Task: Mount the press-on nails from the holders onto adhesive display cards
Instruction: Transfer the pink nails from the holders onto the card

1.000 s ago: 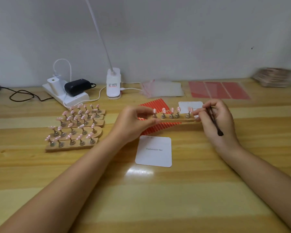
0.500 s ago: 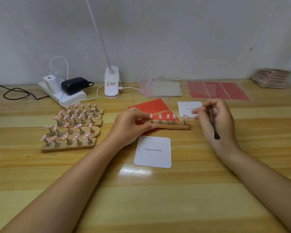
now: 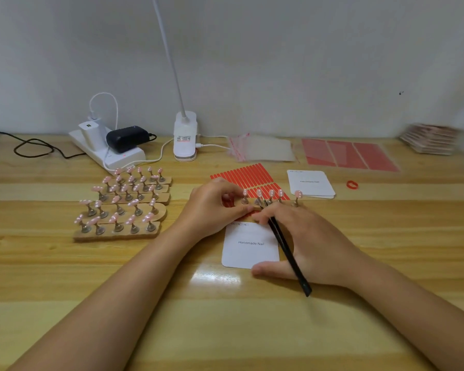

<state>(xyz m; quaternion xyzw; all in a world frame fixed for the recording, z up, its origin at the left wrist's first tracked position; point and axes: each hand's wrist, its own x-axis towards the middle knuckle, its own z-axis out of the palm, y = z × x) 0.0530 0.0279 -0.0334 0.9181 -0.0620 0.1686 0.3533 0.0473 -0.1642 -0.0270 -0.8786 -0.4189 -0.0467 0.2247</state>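
My left hand (image 3: 214, 207) pinches the left end of a wooden nail holder, whose base is mostly hidden behind both hands. Its pink press-on nails (image 3: 271, 194) stand on metal pegs above my fingers. My right hand (image 3: 314, 242) lies palm down in front of the holder, fingertips at its base, and holds a thin black tool (image 3: 287, 253) pointing at the pegs. A white "Handmade Nail" display card (image 3: 248, 249) lies flat just below the holder, partly under my right hand. A red adhesive strip sheet (image 3: 245, 174) lies behind.
Several more wooden holders with pink nails (image 3: 123, 207) sit at the left. A card stack (image 3: 310, 183) and red band (image 3: 352, 185) lie right of centre. Along the wall are a power strip (image 3: 123, 159), lamp base (image 3: 184, 137), clear bags (image 3: 263, 149), red sheets (image 3: 346, 156) and a stack (image 3: 429, 139).
The holder has come down and nearer, just above the white card. My right hand has moved left and down from the holder's right end to its front, still with the black tool.
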